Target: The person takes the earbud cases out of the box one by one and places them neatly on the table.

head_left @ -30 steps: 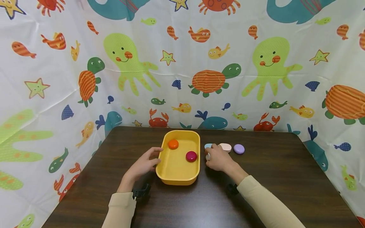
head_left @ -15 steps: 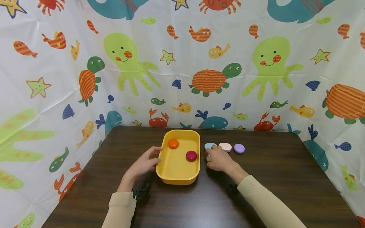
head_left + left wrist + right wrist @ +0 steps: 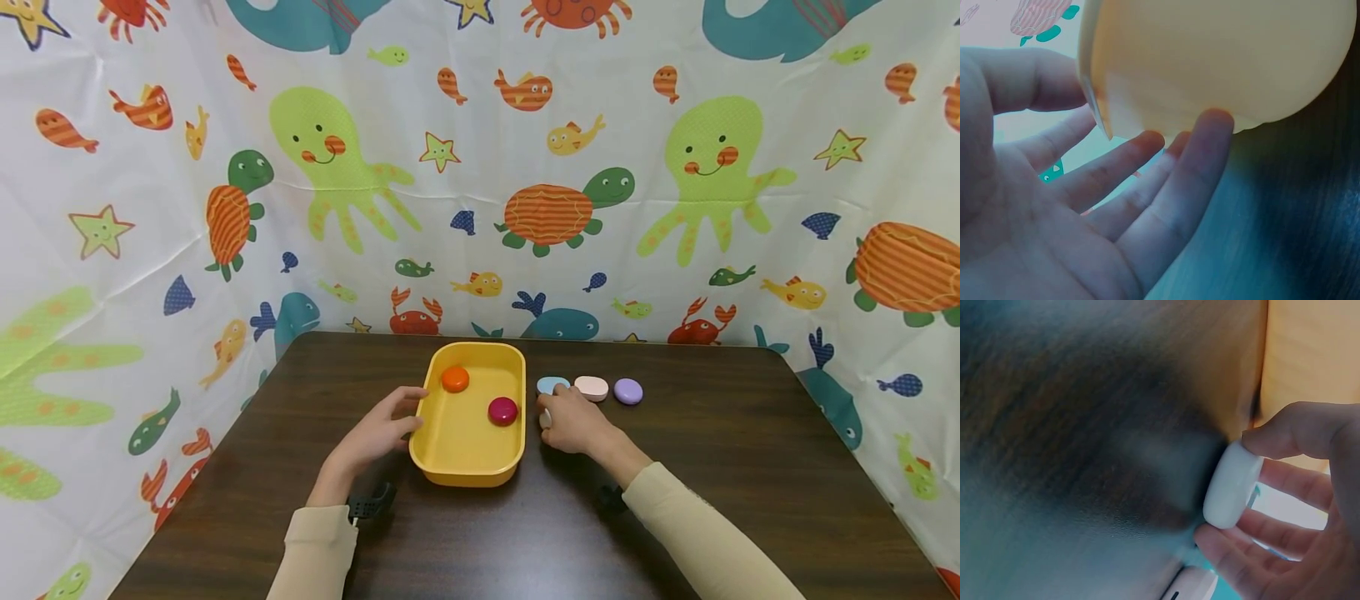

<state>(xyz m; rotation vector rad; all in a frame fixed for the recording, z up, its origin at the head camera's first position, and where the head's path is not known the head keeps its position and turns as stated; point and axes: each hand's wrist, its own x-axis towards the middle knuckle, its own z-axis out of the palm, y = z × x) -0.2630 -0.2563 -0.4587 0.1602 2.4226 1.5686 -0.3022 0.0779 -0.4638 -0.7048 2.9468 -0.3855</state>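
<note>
While the left hand (image 3: pixel 378 429) touches the yellow tray (image 3: pixel 459 450) with fingers relaxed, the right hand (image 3: pixel 577 421) pinches the white piece (image 3: pixel 1233 485) just beside the tray, whose wall stands between it and the red piece (image 3: pixel 502 411). Beyond lie the blue piece (image 3: pixel 551 384), partly covered, the pink piece (image 3: pixel 592 388) and the purple piece (image 3: pixel 628 392).

The yellow tray (image 3: pixel 457 454) has near-end room, 2 discs (image 3: pixel 502 411) obstructing behind.

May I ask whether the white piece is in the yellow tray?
Out: the right hand holds the white piece beside the tray.
</note>
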